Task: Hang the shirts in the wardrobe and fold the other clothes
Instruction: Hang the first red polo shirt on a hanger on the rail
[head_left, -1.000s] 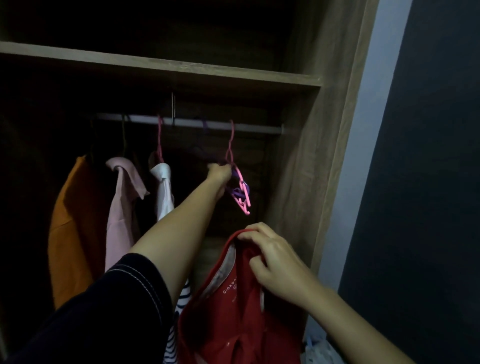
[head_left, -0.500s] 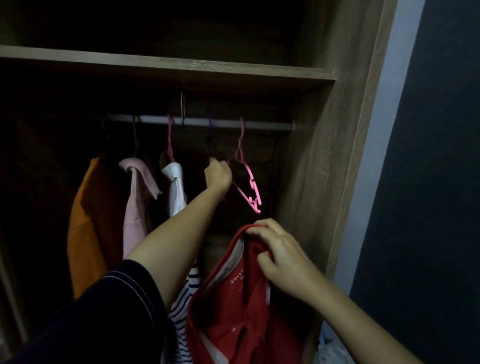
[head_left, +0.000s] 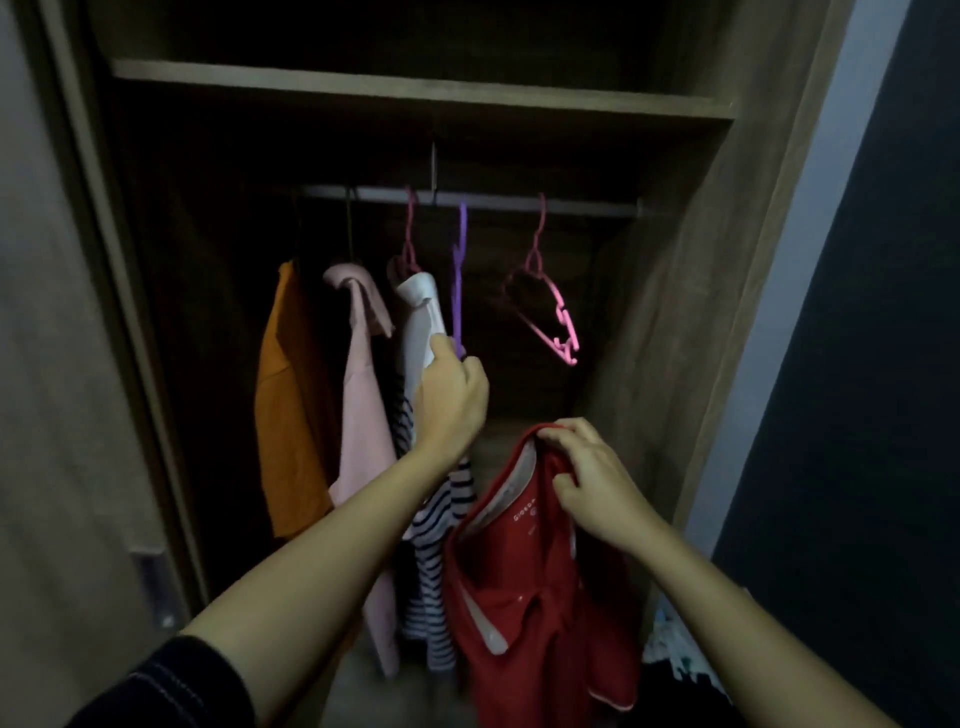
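The left hand (head_left: 450, 402) grips the lower end of a purple hanger (head_left: 457, 280), whose hook is up by the rail (head_left: 582, 206). The right hand (head_left: 592, 486) pinches the collar of the red shirt (head_left: 519, 597), held near, below the rail. An empty pink hanger (head_left: 551, 312) hangs to the right. Three shirts (head_left: 363, 395) hang to the left.

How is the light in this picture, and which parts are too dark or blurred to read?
Head view: dim overall, the space under the shelf nearly black. Head view: the purple hanger gripped by the left hand looks smeared. Head view: the red shirt pinched by the right hand is lit best; the wide lens tilts the wardrobe side.
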